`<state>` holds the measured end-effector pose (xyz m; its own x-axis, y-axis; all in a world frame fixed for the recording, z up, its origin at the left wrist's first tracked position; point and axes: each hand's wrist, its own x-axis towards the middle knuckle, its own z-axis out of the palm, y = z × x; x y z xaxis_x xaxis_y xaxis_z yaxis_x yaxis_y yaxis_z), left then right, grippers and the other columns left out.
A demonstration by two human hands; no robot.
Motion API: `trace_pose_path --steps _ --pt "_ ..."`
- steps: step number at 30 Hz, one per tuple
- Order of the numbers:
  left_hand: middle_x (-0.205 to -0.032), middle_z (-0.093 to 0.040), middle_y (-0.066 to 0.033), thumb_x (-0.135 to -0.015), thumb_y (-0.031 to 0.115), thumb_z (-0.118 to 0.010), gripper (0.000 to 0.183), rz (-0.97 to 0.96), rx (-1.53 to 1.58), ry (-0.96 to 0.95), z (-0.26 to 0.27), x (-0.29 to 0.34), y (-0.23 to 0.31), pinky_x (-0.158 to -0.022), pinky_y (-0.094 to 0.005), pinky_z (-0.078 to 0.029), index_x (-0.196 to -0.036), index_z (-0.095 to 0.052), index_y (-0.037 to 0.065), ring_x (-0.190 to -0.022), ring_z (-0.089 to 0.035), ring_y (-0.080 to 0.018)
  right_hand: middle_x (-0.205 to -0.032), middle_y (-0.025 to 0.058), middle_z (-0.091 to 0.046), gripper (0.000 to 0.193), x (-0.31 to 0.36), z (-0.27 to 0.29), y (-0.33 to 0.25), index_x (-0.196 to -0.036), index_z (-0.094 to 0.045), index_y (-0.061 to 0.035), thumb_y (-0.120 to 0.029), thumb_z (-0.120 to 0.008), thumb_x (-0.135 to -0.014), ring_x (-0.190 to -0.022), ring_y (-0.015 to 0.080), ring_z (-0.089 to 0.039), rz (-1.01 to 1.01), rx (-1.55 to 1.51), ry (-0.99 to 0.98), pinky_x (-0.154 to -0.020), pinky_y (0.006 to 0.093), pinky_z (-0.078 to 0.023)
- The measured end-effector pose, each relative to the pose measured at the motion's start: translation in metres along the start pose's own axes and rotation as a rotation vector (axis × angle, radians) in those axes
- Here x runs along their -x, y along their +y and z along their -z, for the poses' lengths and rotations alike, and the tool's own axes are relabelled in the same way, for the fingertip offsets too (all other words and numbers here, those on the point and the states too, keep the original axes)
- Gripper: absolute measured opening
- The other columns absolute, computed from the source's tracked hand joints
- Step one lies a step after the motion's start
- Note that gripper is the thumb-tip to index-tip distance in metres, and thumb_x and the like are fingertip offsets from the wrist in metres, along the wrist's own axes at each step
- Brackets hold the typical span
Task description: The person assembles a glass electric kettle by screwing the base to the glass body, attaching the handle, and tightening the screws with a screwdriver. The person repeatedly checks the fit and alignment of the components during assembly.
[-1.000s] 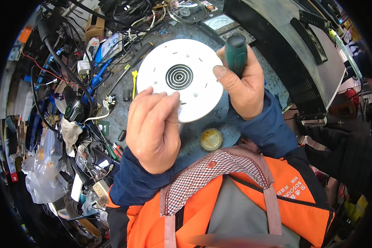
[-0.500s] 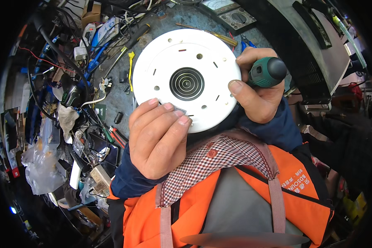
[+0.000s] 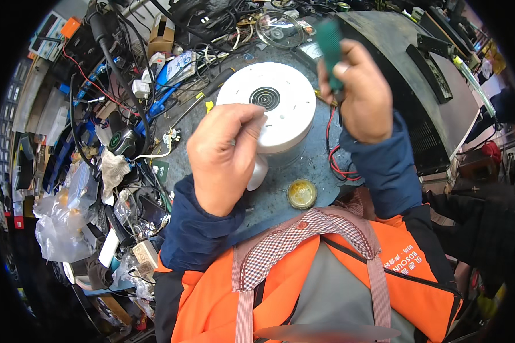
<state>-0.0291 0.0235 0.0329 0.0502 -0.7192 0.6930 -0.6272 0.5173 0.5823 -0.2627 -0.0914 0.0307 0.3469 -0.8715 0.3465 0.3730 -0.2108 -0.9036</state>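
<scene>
A round white device housing [image 3: 294, 108] with a black ringed centre [image 3: 265, 98] stands upright on the workbench, its flat face turned up. Over its near left edge is my left hand [image 3: 220, 154], thumb and fingers pinched together; whatever they hold, if anything, is hidden. My right hand [image 3: 365, 94] is raised to the right of the housing, wrapped around a green-handled screwdriver [image 3: 330, 54], which is smeared by motion. Its dark shaft points down, apart from the housing. Below my left hand, a smooth pale rounded part [image 3: 258, 173] shows beside the housing.
A small round tin [image 3: 301, 194] with a yellowish inside lies near me. Red and black wires [image 3: 339, 166] curl on the bench at right. Tangled cables, tools and plastic bags [image 3: 63, 228] crowd the left. A large dark panel [image 3: 409, 97] stands at right.
The white housing, held up in both hands before, now stands on the bench. My right hand has let go of it and lifted the screwdriver. The tin and wires have come into view.
</scene>
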Motion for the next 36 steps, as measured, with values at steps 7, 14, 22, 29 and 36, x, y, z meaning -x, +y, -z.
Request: trace_pose_path --steps 7,14,22,29,36 --pt "-0.101 -0.081 -0.0139 -0.094 -0.007 -0.078 0.024 -0.011 0.153 -0.071 -0.004 -0.019 0.006 -0.084 -0.0315 -0.061 -0.117 -0.078 0.000 -0.093 -0.080 -0.0223 -0.137 0.0267 -0.064 0.087 -0.022 -0.048 -0.048 -0.179 -0.004 -0.0289 -0.005 -0.056 -0.114 -0.120 0.0395 -0.075 0.646 -0.408 -0.221 -0.099 0.0613 -0.065" --pt "-0.106 -0.081 -0.0108 -0.098 -0.008 -0.075 0.026 -0.063 0.106 -0.183 -0.004 -0.016 0.007 -0.089 -0.0297 -0.059 -0.124 -0.077 -0.004 -0.098 -0.077 -0.0165 -0.132 0.0213 -0.067 0.097 -0.013 -0.073 -0.040 -0.179 -0.001 -0.0261 0.003 -0.060 -0.109 -0.115 0.0356 -0.076 0.644 -0.412 -0.178 -0.103 0.0574 -0.064" --pt "-0.104 -0.082 -0.0115 -0.097 -0.010 -0.075 0.026 -0.059 0.076 -0.190 -0.004 -0.015 0.006 -0.087 -0.0296 -0.059 -0.123 -0.077 -0.004 -0.095 -0.078 -0.0168 -0.134 0.0192 -0.068 0.097 -0.027 -0.064 -0.022 -0.179 -0.007 -0.0214 0.012 -0.060 -0.104 -0.116 0.0313 -0.076 0.685 -0.360 -0.189 -0.106 0.0523 -0.063" --pt "-0.102 -0.082 -0.0108 -0.094 -0.009 -0.079 0.026 -0.041 0.050 -0.179 -0.006 -0.012 -0.006 -0.087 -0.0285 -0.059 -0.120 -0.078 -0.004 -0.095 -0.077 -0.0153 -0.140 0.0162 -0.066 0.108 -0.023 -0.055 -0.036 -0.178 -0.011 -0.0173 0.020 -0.069 -0.095 -0.116 0.0181 -0.071 0.654 0.066 -0.206 -0.097 0.0328 -0.059" --pt "-0.098 -0.081 -0.0127 -0.091 -0.002 -0.081 0.023 0.065 0.109 -0.168 -0.012 -0.014 -0.005 -0.085 -0.0355 -0.060 -0.113 -0.079 0.000 -0.091 -0.078 -0.0251 -0.159 0.0112 -0.054 0.084 -0.029 -0.053 -0.038 -0.172 -0.032 -0.0013 0.020 -0.063 -0.097 -0.131 0.0141 -0.060 0.714 0.188 -0.394 -0.104 0.0265 -0.052"
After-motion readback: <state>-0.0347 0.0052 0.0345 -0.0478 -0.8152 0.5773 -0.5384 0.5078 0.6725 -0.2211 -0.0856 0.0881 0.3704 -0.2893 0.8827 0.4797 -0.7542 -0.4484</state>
